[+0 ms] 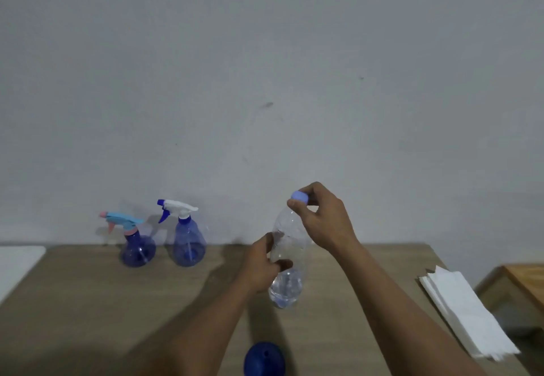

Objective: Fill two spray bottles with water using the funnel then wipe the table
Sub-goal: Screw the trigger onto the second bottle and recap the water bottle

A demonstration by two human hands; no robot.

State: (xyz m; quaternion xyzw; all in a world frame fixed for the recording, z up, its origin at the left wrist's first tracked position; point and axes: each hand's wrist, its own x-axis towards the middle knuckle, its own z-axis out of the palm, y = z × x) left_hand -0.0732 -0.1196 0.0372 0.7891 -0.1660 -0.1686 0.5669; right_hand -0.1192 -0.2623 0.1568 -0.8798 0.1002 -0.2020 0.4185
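While water sits low in the clear bottle [287, 258], both spray bottles [188, 241] look empty.

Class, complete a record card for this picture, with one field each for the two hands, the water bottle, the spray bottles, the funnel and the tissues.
left hand: grips the middle of the clear plastic water bottle
right hand: pinches the pale blue cap
water bottle: upright, some water in its lower part
spray bottles: blue spray bottle with pink and light blue trigger; blue spray bottle with white trigger; both by the wall, heads on
dark blue funnel: near table edge
stack of white tissues: table's right side
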